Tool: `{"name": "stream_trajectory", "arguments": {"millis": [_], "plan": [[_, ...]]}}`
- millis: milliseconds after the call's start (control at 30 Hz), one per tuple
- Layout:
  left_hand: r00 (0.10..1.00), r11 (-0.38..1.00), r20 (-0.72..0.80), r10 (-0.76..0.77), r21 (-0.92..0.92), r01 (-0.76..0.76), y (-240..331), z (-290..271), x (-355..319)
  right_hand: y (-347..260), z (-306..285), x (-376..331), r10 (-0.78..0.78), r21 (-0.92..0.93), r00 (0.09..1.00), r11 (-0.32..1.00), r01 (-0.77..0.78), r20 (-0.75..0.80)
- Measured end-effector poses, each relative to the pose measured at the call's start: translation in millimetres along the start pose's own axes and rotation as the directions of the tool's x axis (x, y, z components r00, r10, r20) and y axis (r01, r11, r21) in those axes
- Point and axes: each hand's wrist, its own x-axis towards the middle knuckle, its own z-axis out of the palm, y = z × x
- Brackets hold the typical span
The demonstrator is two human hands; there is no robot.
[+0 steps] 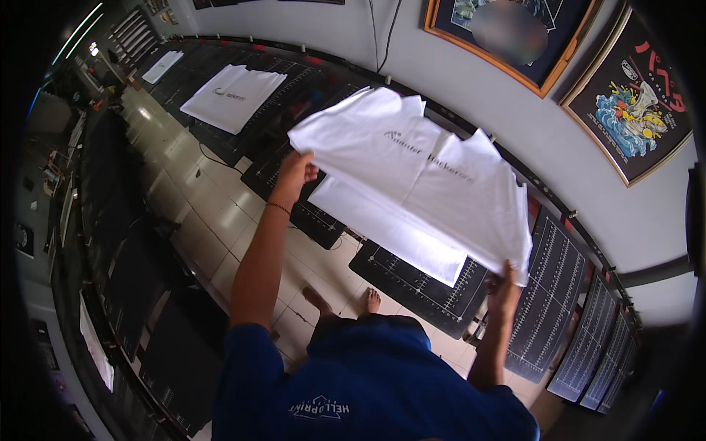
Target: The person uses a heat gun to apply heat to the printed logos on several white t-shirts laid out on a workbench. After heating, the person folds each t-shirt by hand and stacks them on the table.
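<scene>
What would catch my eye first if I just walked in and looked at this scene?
A big white cotton T-shirt with dark lettering, held spread in the air mid-picture: the left hand has a grip on its near-left edge and the right hand pinches its lower right corner. Under it a row of black gridded platens curves along the grey wall, and another white printed shirt lies flat on one at upper left.

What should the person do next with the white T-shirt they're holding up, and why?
Probably lower the white T-shirt onto the black gridded board under it. The left hand and right hand each grip an edge, so the shirt hangs spread in the air above that board, and another white shirt already lies flat on a board farther along.
</scene>
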Motion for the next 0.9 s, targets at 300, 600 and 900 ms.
{"name": "stream_trajectory", "arguments": {"millis": [300,600,900], "plan": [[0.979,0.962,-0.117,-0.167,0.198,0.187,-104.5,-44.0,25.9,117.0,1.6,-29.8,0.239,-0.069,0.957,0.965,-0.252,-0.164],[0.938,0.476,-0.102,0.333,0.876,-0.073,-131.3,-60.2,11.3,122.6,6.7,-33.2,0.197,-0.547,0.926,0.76,-0.352,-0.322],[0.992,0.626,-0.076,0.097,0.78,-0.001,-133.1,-58.9,15.8,129.6,17.8,-36.0,0.341,-0.351,0.919,0.851,-0.39,-0.196]]}}
